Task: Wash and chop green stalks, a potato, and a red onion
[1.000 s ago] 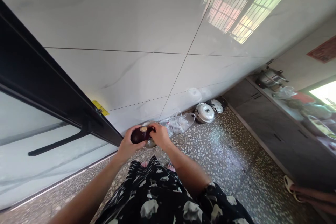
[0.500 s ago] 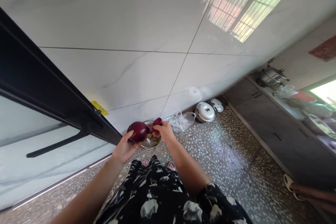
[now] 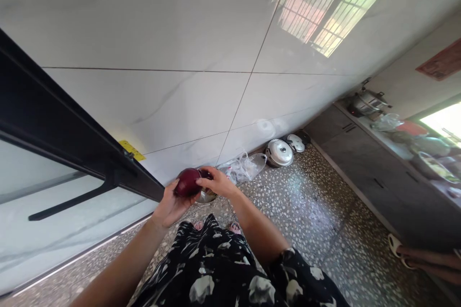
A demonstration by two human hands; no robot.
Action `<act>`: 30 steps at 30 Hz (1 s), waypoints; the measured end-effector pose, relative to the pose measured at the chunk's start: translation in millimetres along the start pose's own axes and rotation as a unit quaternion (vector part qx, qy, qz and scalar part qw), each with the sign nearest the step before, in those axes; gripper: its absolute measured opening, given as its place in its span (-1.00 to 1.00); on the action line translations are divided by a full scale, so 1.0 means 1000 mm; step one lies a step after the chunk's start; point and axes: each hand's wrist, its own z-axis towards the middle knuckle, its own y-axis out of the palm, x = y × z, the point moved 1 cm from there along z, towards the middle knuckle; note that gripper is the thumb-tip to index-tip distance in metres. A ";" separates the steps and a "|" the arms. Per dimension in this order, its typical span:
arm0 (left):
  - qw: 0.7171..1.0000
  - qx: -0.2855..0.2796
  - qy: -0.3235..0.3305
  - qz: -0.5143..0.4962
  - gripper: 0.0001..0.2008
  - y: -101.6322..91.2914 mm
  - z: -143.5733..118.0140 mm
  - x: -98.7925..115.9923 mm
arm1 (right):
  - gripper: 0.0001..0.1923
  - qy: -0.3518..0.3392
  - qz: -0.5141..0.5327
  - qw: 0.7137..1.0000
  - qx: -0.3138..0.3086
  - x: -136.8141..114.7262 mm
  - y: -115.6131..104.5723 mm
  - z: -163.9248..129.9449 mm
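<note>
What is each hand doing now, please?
Left hand: closed around the round dark-red onion, holding it.
Right hand: fingers pinched on the onion's top; what they grip cannot be told.

The onion (image 3: 188, 182) sits between the left hand (image 3: 172, 204) and the right hand (image 3: 216, 183), the left one under it, the right one on its right side. Just beyond both hands, a metal bowl (image 3: 208, 196) rests on the floor (image 3: 306, 192) against the wall (image 3: 201, 105). Right of the right hand lies a plastic bag (image 3: 245, 168), then a pot lid (image 3: 280, 152), then a second lid (image 3: 297, 143). Well to the right runs the table (image 3: 403, 141). Left of the left hand stands a door frame (image 3: 72, 139).
</note>
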 end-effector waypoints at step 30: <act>0.943 0.141 0.087 0.289 -0.46 0.003 0.007 -0.001 | -0.56 -0.063 -0.274 0.959 0.042 0.021 0.018 -0.001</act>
